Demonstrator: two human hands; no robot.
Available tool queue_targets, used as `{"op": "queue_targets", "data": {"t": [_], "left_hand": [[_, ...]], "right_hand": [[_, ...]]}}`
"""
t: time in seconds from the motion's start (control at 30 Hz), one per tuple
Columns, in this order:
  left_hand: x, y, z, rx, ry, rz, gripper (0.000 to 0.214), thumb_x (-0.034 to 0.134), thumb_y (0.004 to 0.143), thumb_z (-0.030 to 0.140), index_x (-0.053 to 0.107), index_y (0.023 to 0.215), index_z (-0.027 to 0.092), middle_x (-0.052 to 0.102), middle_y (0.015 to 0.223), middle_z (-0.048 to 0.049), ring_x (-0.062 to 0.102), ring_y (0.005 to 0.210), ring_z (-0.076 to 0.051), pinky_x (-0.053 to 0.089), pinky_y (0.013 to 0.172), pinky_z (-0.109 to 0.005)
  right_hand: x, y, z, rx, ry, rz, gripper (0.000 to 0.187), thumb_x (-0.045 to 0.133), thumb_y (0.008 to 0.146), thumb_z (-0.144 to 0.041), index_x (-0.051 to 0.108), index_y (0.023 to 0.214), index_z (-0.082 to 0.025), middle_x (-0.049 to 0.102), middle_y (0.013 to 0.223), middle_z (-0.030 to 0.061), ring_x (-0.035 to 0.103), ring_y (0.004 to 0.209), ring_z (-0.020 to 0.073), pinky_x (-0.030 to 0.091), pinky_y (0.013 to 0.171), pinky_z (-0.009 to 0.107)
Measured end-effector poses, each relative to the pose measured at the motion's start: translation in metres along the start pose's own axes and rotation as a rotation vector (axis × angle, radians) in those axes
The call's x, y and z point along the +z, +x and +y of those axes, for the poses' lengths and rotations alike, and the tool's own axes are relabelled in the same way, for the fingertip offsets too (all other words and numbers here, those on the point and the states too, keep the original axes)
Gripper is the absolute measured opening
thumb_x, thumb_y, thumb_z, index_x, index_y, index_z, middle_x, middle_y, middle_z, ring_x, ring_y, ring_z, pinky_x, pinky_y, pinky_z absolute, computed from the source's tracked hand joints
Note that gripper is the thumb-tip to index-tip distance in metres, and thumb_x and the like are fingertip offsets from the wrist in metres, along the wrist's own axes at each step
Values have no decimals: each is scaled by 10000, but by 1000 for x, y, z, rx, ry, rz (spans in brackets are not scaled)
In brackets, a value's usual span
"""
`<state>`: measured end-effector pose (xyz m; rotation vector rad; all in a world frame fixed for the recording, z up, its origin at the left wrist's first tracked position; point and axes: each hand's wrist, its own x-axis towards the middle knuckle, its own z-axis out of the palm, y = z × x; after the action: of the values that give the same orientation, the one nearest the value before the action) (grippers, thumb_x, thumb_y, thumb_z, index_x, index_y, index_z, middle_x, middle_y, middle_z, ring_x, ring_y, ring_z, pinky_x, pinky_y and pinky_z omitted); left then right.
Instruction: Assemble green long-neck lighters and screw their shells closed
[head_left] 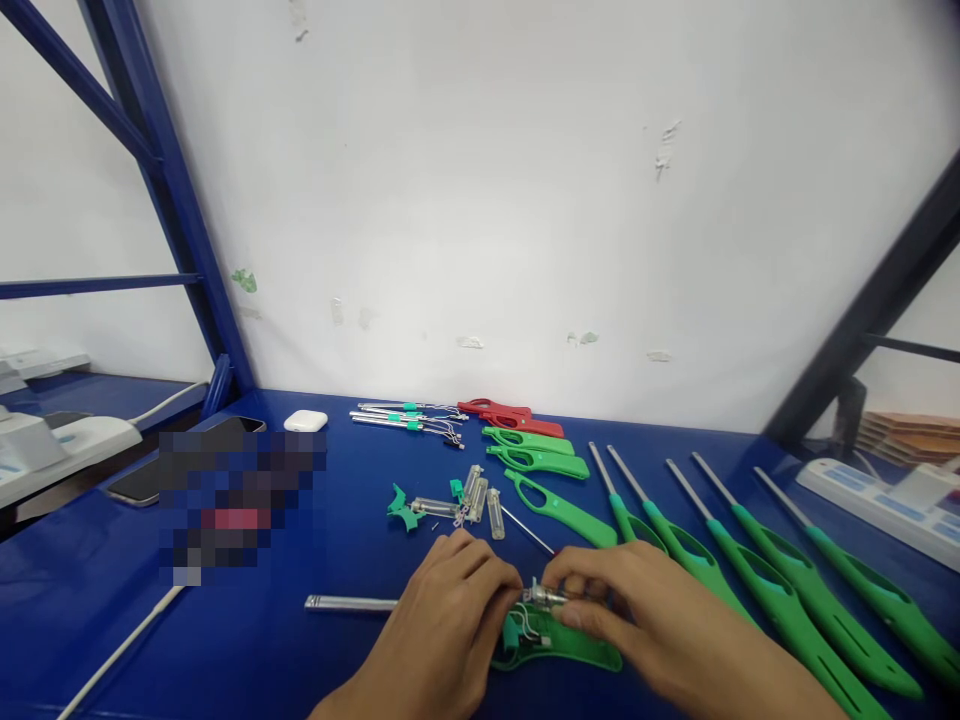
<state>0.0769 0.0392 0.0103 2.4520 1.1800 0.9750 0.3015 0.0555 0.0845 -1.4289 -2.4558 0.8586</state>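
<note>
In front of me lies an opened gas lighter's green half shell [581, 648], hollow side up, with white wires [530, 625] and a teal trigger piece [511, 632] in it. Its silver tube [349, 604] sticks out to the left from beneath my left hand [454, 605]. That hand is closed over the lighter's front end, its fingertips hidden in part. My right hand [600, 590] pinches a small fuel tank with a metal valve [550, 595] over the shell; the fingers cover most of the tank.
Loose clear fuel tanks [496, 514], teal triggers [405, 510] and a screwdriver [527, 530] lie beyond my hands. Behind are silver tubes [386, 420], red shells [517, 420] and green shells [566, 511]. Several assembled lighters [780, 590] lie right; a phone [142, 480] and white case [306, 421] left.
</note>
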Motion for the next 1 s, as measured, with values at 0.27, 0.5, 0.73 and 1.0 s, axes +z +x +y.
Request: {"op": "queue_targets", "data": {"t": [0.27,0.5,0.73,1.0], "left_hand": [[1,-1,-1,2,17,-1,223,531,1057,40,679,1039,207,689,967,-24,593,913,-232,452,850,-379],[0,0,-2,-22,10,-9,218,561,1055,50,688,1048,227,693,972,-9,603,927,-230,448,863,-380],[1,-1,-2,-27,20,-21,212,563,1056,57,689,1061,227,697,982,-16,604,930,-236,450,862,-388],[1,-2,-2,-23,24,-16,208,551,1064,69,688,1056,226,693,976,-21,605,934,-241,450,854,-388]], "right_hand": [[1,0,4,33,10,12,144,636,1024,-342,776,998,-361,802,968,-65,697,921,211,453,776,261],[-1,1,6,31,5,1,176,614,1029,-396,788,1016,-369,800,930,-50,702,862,215,459,774,275],[1,-1,7,46,0,6,162,622,1029,-387,783,1027,-378,801,969,-53,698,927,227,458,792,270],[0,0,4,37,5,16,157,624,1029,-357,780,1013,-359,803,978,-61,695,921,211,450,784,259]]}}
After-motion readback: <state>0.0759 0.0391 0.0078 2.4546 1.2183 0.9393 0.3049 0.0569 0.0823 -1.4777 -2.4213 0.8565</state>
